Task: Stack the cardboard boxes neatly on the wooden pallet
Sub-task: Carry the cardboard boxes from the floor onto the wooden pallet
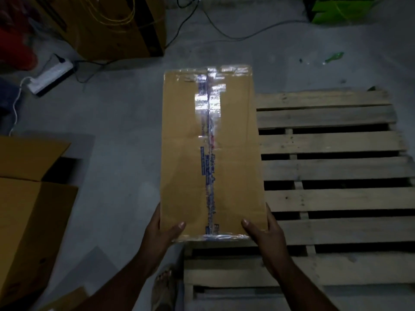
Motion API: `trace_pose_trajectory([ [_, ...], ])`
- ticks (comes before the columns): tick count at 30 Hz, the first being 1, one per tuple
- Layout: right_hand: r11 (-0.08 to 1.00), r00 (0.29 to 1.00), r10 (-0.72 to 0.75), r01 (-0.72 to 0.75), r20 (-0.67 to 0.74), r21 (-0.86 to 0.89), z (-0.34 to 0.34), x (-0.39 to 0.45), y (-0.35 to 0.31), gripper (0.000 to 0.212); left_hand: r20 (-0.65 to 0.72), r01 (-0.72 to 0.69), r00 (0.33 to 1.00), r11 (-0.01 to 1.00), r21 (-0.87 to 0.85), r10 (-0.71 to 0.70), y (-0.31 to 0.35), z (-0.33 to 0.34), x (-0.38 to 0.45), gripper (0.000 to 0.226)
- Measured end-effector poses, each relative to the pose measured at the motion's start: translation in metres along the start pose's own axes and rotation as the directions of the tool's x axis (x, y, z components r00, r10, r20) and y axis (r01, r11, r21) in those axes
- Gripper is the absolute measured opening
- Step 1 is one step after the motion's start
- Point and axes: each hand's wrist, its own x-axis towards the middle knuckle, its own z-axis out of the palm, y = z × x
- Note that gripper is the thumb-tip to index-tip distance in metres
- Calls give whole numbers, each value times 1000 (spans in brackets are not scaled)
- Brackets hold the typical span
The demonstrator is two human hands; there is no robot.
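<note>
Sealed box (211, 153) is gripped at its near end: left hand (161, 230) and right hand (265, 227) wrapped round opposite side edges, thumbs pressed on the taped top. Box is held over the pallet's (332, 167) left edge, mostly above bare floor. No boxes are seen on the pallet, so the first placement is judged in hand. Next move: box to be shifted right, squared to the slats, lowered flat. Left of the pallet an open carton (29, 198) is seen; beyond it, a power strip (51, 75).

Printed tape, barely legible

We make out only "Fli" in blue on the tape (208, 153) sealing the cardboard box (186, 153); the rest blurs.
</note>
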Motion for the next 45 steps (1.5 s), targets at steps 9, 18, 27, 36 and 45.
trace_pose_trajectory([
  [9,999,999,7,-5,36,-45,-14,44,-12,65,74,3,997,999,-33,-1,27,19,33,75],
  [18,995,997,-71,73,33,-62,-14,63,-20,60,29,-37,999,998,-43,38,24,23,43,68],
  [27,987,994,-109,106,-14,-119,-8,63,-19,60,53,33,998,997,-67,-29,32,25,50,69],
  [36,976,991,-130,123,-26,-181,-8,66,-23,61,59,25,998,999,-47,-23,36,26,48,65],
  [45,978,995,-103,98,-17,-185,-7,71,-36,58,53,-25,998,999,-24,26,40,29,52,56],
])
